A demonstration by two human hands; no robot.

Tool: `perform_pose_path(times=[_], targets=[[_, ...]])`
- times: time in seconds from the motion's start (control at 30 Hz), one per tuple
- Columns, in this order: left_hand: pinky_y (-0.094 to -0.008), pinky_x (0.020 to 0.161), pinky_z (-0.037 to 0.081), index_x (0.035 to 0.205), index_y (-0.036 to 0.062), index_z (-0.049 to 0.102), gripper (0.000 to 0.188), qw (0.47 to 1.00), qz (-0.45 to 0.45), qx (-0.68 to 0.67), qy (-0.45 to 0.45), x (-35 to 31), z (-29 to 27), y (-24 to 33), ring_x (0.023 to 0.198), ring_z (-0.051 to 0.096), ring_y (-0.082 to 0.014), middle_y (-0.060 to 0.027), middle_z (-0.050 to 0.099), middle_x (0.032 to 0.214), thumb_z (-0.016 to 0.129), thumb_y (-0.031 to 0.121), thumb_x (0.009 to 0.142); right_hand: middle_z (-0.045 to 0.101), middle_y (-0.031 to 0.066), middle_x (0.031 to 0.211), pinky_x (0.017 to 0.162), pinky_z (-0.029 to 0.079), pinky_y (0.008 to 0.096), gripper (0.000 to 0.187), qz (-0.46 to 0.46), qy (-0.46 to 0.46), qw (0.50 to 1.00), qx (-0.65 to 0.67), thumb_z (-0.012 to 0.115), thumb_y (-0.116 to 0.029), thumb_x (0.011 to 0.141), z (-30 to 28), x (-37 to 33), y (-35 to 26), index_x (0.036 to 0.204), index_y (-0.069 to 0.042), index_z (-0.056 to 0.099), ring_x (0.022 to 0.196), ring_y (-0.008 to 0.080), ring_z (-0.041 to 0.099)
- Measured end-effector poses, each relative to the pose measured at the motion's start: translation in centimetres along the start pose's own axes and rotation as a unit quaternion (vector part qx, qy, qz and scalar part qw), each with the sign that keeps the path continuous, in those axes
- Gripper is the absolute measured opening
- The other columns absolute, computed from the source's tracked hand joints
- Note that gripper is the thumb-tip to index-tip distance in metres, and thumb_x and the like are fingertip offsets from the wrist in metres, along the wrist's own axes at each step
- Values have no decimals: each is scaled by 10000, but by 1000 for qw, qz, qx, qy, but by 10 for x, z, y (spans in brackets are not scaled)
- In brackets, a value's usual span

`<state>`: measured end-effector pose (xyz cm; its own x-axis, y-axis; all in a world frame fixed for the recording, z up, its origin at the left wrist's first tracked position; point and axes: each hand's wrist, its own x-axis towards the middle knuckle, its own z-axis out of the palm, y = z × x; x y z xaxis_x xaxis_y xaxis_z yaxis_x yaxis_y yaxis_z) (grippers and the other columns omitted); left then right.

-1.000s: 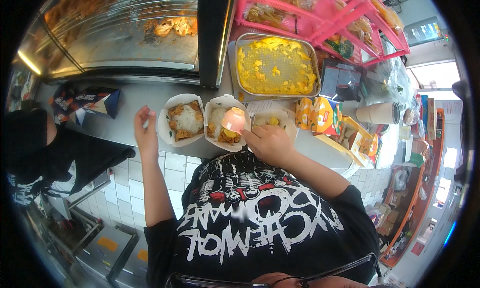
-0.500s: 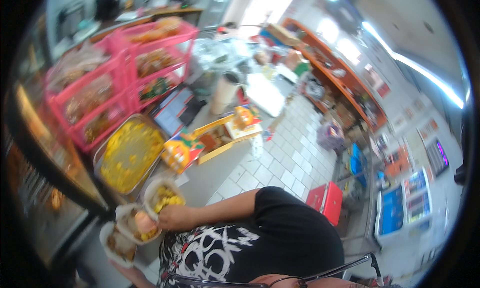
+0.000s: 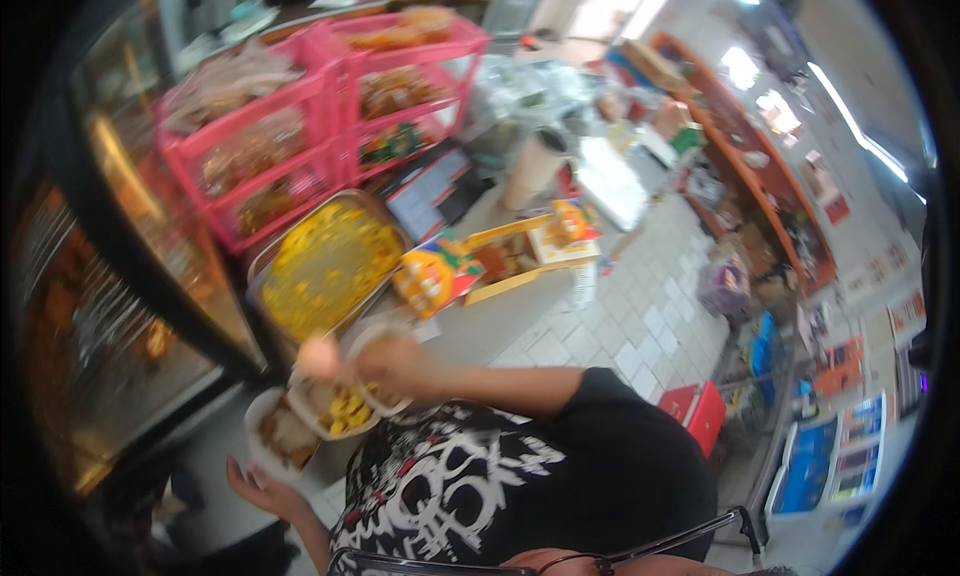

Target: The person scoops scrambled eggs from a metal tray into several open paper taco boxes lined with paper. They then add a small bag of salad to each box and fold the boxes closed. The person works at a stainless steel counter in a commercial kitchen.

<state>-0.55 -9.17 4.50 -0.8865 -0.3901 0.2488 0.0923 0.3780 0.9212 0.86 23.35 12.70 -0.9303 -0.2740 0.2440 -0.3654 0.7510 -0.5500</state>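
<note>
Three white food containers stand in a row along the counter edge: a left one (image 3: 262, 416) with brownish contents, a middle one (image 3: 318, 416) with yellow chunks, and a third (image 3: 362, 338) partly behind my right hand (image 3: 400, 366). My right hand is blurred and closed over the third container, with a smooth peach-coloured rounded thing (image 3: 320, 358) just beyond its fingers; it looks like the head of a scoop or spoon, but its handle is hidden. Beside the left container my left hand (image 3: 265, 491) is open, fingers apart, palm up. Behind lies a metal tray (image 3: 258, 294) of yellow food.
Pink stacked baskets (image 3: 330, 126) of bagged goods stand at the back left, beside a glass cabinet (image 3: 160, 306). An open yellow cardboard box (image 3: 500, 294), a dark folder (image 3: 435, 191) and a pale cylinder (image 3: 535, 171) sit on the counter. A red box (image 3: 695, 411) is at the right.
The view has shifted, moving the scene rightward. My right hand and the peach-coloured thing have lifted away from the middle container. My left hand has let go of the left container's side and opened.
</note>
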Motion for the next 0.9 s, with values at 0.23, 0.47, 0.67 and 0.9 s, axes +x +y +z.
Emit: perform_pose_path(times=[0.23, 0.47, 0.67, 0.9], targets=[[-446, 905, 425, 1044, 26, 644, 237, 879, 298, 114, -354, 22, 63, 151, 1022, 571, -350, -158, 640, 1042, 607, 174, 863, 638, 171, 679, 586, 483, 403, 272, 225, 163, 960, -20, 597, -270, 902, -55, 115, 115, 810, -30, 685, 642, 283, 644], [-472, 1018, 330, 1273, -30, 549, 529, 744, 241, 428, -453, 29, 168, 131, 1203, 526, -270, -181, 509, 1376, 455, 387, 963, 683, 194, 812, 707, 550, 443, 194, 216, 82, 937, -260, 527, -141, 872, -2, 179, 169, 809, -56, 689, 773, 379, 678], [-479, 1095, 234, 1324, -35, 512, 599, 620, 191, 520, -555, 26, 181, 115, 1236, 529, -233, -196, 474, 1412, 386, 445, 988, 678, 208, 827, 720, 545, 461, 180, 243, 45, 941, -230, 512, -123, 860, 60, 187, 182, 823, -49, 672, 797, 367, 678], [-559, 1115, 142, 1297, 15, 562, 491, 610, 217, 537, -540, 23, 178, 116, 1251, 512, -259, -202, 470, 1413, 352, 355, 1012, 666, 202, 777, 678, 543, 459, 153, 169, 67, 958, -222, 533, -117, 851, 46, 185, 161, 822, -34, 658, 756, 354, 677]])
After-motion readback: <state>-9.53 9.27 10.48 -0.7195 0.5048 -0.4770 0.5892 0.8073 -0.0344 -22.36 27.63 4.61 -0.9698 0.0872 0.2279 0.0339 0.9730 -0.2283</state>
